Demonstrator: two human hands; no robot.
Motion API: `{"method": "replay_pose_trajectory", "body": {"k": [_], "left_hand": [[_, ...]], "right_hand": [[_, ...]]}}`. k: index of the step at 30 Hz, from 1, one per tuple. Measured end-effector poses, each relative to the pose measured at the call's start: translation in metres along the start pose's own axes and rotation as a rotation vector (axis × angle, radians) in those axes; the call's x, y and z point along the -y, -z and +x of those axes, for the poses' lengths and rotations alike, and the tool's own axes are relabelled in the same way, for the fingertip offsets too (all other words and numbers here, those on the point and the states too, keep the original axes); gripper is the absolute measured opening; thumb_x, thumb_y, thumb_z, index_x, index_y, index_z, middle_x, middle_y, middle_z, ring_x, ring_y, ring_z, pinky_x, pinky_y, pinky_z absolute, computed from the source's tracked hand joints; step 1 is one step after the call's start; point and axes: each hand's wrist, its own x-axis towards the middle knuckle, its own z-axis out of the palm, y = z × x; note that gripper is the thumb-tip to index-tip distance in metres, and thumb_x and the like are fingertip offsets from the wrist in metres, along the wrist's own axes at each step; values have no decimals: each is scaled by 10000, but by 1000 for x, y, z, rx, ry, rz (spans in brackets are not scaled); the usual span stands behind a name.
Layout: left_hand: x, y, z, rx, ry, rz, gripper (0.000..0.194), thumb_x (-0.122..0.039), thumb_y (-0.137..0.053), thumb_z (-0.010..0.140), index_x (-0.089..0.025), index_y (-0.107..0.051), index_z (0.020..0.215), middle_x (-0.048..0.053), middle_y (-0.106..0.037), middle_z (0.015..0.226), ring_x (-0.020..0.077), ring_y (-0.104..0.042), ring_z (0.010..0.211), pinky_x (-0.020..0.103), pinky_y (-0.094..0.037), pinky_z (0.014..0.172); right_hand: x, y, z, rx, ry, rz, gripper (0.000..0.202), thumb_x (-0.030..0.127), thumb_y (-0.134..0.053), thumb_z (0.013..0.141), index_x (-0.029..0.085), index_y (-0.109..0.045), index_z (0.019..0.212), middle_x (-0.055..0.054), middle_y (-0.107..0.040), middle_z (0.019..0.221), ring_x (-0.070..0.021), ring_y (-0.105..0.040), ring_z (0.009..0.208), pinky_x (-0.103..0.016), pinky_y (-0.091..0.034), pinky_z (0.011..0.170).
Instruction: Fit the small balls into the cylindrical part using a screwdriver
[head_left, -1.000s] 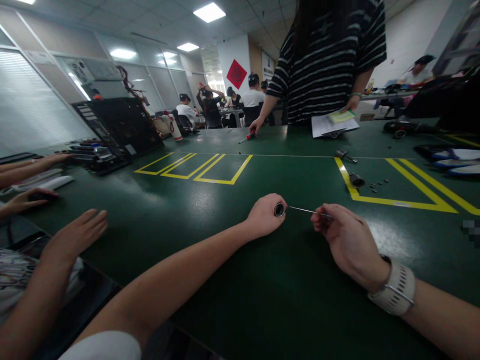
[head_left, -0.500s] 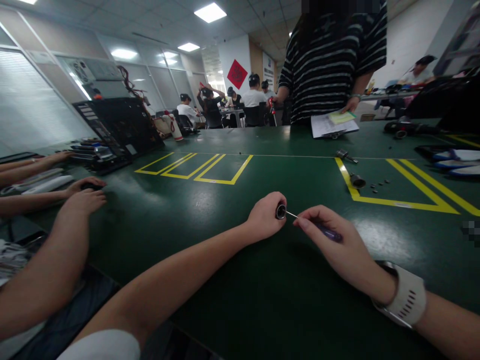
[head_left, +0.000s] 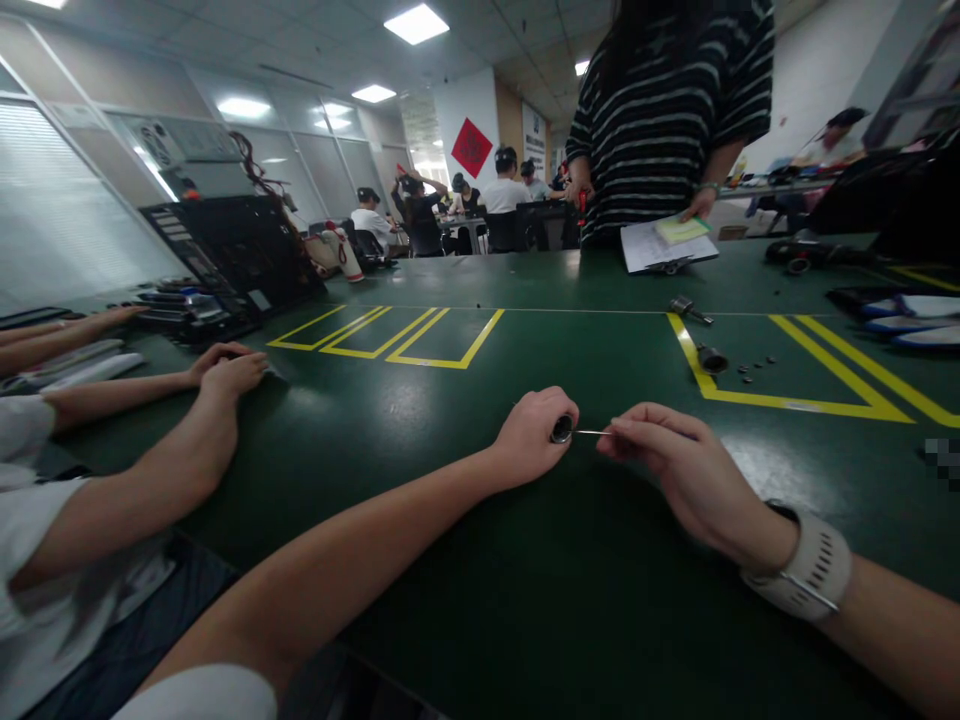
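My left hand is wrapped round a dark cylindrical part, whose round open end with a metallic rim faces right. In my right hand is a screwdriver, its thin metal shaft pointing left to the part's open end. The fingers cover its handle, and whether the tip touches anything inside cannot be made out. Both hands are just above the green table. To the right, a dark cup-shaped part lies on its side beside several small dark pieces.
Another metal part with a shaft lies farther back. Yellow tape marks areas on the table. At left are a co-worker's hands and a black equipment case. A person in a striped shirt stands opposite, holding papers.
My right hand has rolled over, so the purple screwdriver handle seen before is now hidden. My left hand stays nearly still. The co-worker's hands at left moved right.
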Motion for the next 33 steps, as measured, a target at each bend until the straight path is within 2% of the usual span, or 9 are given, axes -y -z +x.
{"method": "replay_pose_trajectory", "body": {"k": [3,9,13,18,21,26,33], "left_hand": [[2,-1,0,-46,18,-60,83,-87,-500,721,-166,-492,746,13,-534,778,143,-509,754,280,-410,693],[5,-4,1,-178,89,-147,85,-94,-506,702,-172,-481,725,0,-517,748,136,-510,732,268,-416,681],[3,-3,2,-183,122,-154,91,-90,-506,697,-175,-480,719,-3,-513,741,136,-507,725,265,-417,678],[3,-3,2,-133,61,-185,99,-81,-509,692,-173,-475,706,-3,-509,738,131,-502,721,261,-413,687],[4,-4,1,-133,28,-204,98,-80,-516,693,-168,-478,710,-5,-504,739,125,-496,715,253,-407,682],[7,-4,-1,-153,51,-208,87,-95,-531,703,-164,-485,727,0,-514,772,127,-503,741,257,-411,695],[5,-1,0,-102,66,-143,82,-90,-506,714,-167,-494,737,8,-523,782,141,-511,771,276,-411,701]], "right_hand": [[-6,0,2,0,-114,268,108,291,-651,740,186,-639,716,-22,-647,721,-159,-585,732,-299,-432,692],[-9,-6,-1,39,-161,411,87,286,-647,765,200,-646,760,-23,-666,796,-148,-592,791,-268,-439,687],[-10,-6,1,27,-177,411,89,286,-632,774,206,-652,741,-20,-673,782,-153,-603,774,-277,-449,684],[-10,-3,3,10,-208,446,92,254,-630,768,192,-658,707,-24,-678,736,-145,-604,725,-272,-444,666],[-9,-3,2,-13,-185,434,95,252,-640,758,191,-657,688,-16,-670,708,-137,-595,705,-263,-437,655],[-9,-4,0,-27,-152,388,93,259,-650,744,191,-652,682,-13,-655,698,-142,-589,700,-277,-430,657],[-6,-8,-4,-59,-53,284,108,311,-659,744,207,-646,722,-11,-651,739,-158,-584,742,-299,-432,683]]}}
